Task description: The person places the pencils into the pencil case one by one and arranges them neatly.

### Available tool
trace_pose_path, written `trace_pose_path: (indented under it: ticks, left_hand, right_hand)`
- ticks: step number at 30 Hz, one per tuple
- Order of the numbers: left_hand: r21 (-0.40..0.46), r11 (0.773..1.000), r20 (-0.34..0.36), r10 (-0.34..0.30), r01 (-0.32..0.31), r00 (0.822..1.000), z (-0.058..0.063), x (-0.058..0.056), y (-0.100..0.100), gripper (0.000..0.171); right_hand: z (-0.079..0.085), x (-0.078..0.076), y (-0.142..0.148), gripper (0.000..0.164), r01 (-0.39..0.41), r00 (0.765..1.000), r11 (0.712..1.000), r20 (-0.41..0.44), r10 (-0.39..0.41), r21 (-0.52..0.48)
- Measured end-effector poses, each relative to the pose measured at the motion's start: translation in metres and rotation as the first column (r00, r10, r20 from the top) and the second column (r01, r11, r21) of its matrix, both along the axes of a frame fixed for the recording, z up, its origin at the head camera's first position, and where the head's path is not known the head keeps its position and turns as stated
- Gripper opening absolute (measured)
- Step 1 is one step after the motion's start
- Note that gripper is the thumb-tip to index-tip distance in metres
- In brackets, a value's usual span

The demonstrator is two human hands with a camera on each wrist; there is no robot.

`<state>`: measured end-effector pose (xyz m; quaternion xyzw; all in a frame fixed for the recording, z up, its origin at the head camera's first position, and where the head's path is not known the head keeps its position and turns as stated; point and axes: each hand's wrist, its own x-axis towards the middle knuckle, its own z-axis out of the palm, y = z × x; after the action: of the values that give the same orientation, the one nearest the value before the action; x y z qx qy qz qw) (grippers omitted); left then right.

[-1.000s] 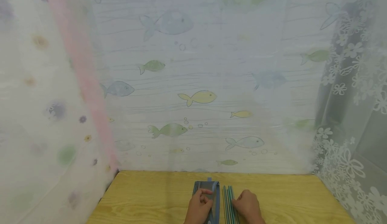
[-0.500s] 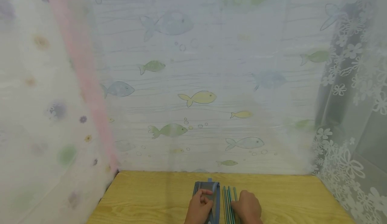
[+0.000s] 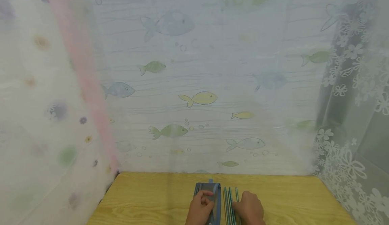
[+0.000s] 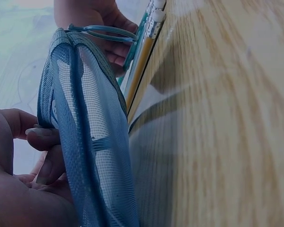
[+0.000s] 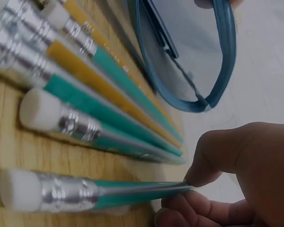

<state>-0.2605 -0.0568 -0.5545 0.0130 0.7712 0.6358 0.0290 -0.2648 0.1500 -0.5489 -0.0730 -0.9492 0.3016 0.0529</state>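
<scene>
- Green pencil [image 5: 137,190] pinched by right hand [image 3: 250,206], near far edge of worktop [image 3: 146,198]: apparently singling-out.
- Left hand [image 3: 199,207] grips mesh pouch [image 4: 102,123]; next move likely needs steady pinch.

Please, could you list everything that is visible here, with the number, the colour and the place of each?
table: one, yellow wood pattern, lower head view
pencil row: five seen, three green, two yellow, on the table
single pencil: one, green, right of the row
pencil case: one, blue, left of the pencils
fish-print sheet: one, pale, behind the table
flower sheets: two, whitish and greyish, left and right
left hand: one, gripping the pencil case
right hand: one, pinching the single pencil
</scene>
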Motion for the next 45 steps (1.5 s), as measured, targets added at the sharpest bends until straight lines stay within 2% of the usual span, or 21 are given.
trace_pose_path:
  ticks: [6, 13, 17, 24, 29, 34, 39, 45]
  left_hand:
    - [0.018, 1.000, 0.000, -0.014, 0.014, 1.000, 0.000, 0.001, -0.001, 0.028]
    - [0.039, 0.999, 0.004, -0.031, 0.031, 1.000, 0.001, 0.002, -0.004, 0.028]
    - [0.036, 0.999, 0.006, -0.029, 0.029, 1.000, 0.001, 0.003, -0.004, 0.029]
    - [0.026, 1.000, 0.008, -0.015, 0.014, 1.000, 0.002, 0.001, -0.004, 0.027]
    - [0.031, 0.999, -0.004, -0.017, 0.017, 1.000, 0.001, 0.002, -0.004, 0.028]
    - [0.047, 0.998, -0.016, -0.030, 0.031, 0.999, 0.002, 0.002, -0.005, 0.028]
    - [0.055, 0.998, -0.008, -0.040, 0.041, 0.999, 0.003, 0.001, -0.005, 0.028]
    - [0.064, 0.997, -0.024, -0.045, 0.047, 0.999, 0.002, 0.003, -0.006, 0.029]
  right_hand:
    - [0.005, 0.002, -0.006, 0.035, -0.010, 1.000, 0.999, -0.011, 0.010, -0.043]
    - [0.011, 0.002, -0.017, 0.045, -0.087, 0.996, 0.989, -0.031, 0.084, -0.120]
    - [0.014, 0.002, -0.022, 0.044, -0.123, 0.992, 0.978, -0.007, 0.124, -0.170]
    - [0.012, -0.001, -0.029, 0.038, -0.166, 0.986, 0.967, -0.004, 0.168, -0.192]
    - [0.008, -0.005, -0.031, 0.043, -0.238, 0.970, 0.941, -0.008, 0.243, -0.243]
    - [0.006, -0.009, -0.033, 0.045, -0.299, 0.950, 0.899, -0.008, 0.313, -0.319]
    - [0.006, -0.011, -0.037, 0.045, -0.311, 0.944, 0.883, -0.004, 0.331, -0.351]
    - [0.006, -0.013, -0.043, 0.045, -0.288, 0.951, 0.889, 0.001, 0.309, -0.356]
